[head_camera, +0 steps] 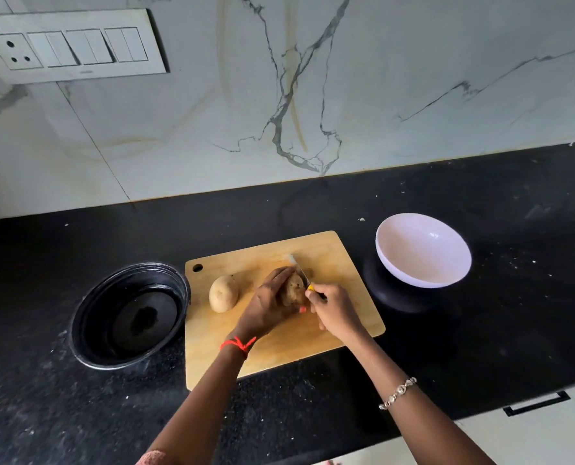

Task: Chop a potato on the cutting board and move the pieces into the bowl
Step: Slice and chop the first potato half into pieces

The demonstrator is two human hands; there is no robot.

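A wooden cutting board (340, 263) lies on the black counter. Near its middle my left hand (266, 307) grips a brown potato (293, 292), fingers curled over its top. My right hand (336, 312) holds a knife (299, 268) by its yellow and black handle, and the blade lies against the right side of that potato. A second, paler whole potato (223, 293) sits on the board's left part, apart from both hands. The white bowl (423, 250) stands to the right of the board with nothing visible inside it.
A round black container (128, 317) sits left of the board, touching its edge. The marble wall with a switch panel (74, 45) rises behind the counter. A drawer handle (536, 402) shows below the counter's front edge at the right.
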